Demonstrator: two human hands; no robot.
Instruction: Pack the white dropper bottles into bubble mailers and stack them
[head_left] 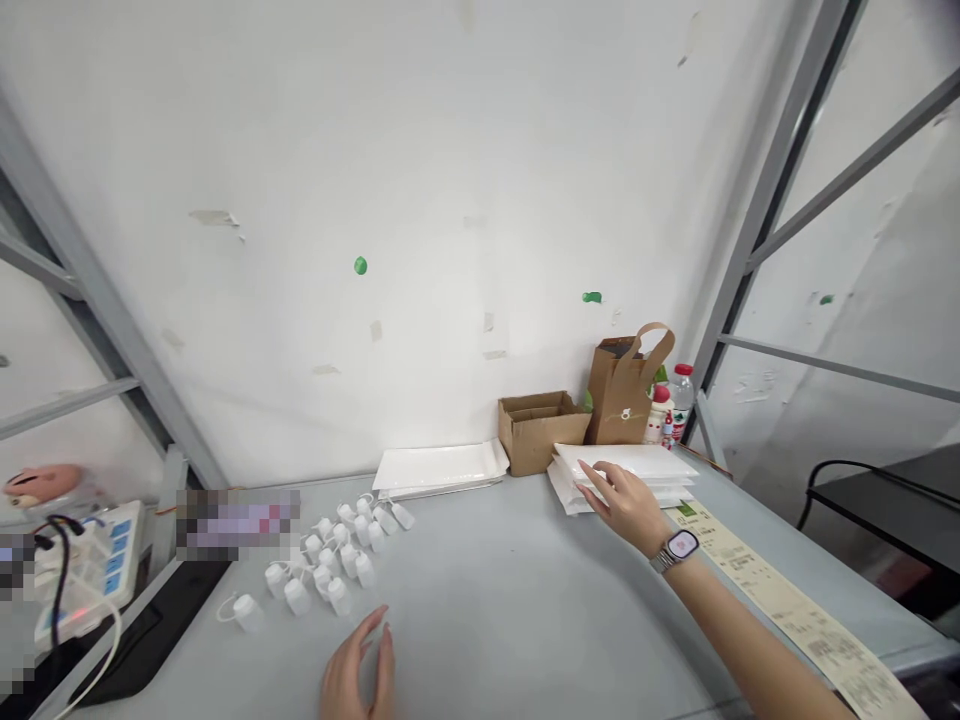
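Both hands open, right hand (622, 510) on white trays (622, 462) by the back edge (322, 480), left hand (358, 665) forward.

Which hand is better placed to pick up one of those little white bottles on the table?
Left, probably. Your left hand is empty and sits right beside the little white bottles. Your right hand is farther off, resting on the stack of flat white packs.

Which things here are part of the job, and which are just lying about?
In use: right hand, stack of white packets, left hand, white plastic loop pieces.
Lying about: cardboard box, paper bag, water bottle, power strip, printed paper strip.
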